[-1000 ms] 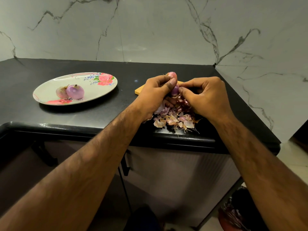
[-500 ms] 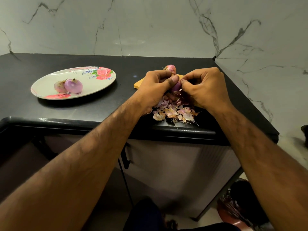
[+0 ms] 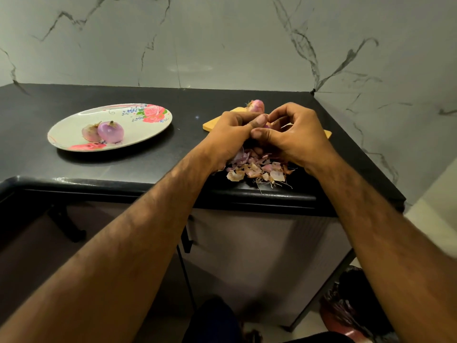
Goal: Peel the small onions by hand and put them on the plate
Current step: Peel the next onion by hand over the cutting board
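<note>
Pinching a mostly hidden onion, left grip and right grip cover the board; peels below, second onion behind.

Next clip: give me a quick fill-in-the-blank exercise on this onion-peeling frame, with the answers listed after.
1. The floral plate holds ___ peeled onions.
2. The left hand and right hand pinch a mostly hidden small onion above a pile of onion ___.
3. Another onion, behind the hands, rests on a wooden ___.
Answers: two; skins; cutting board.
</note>
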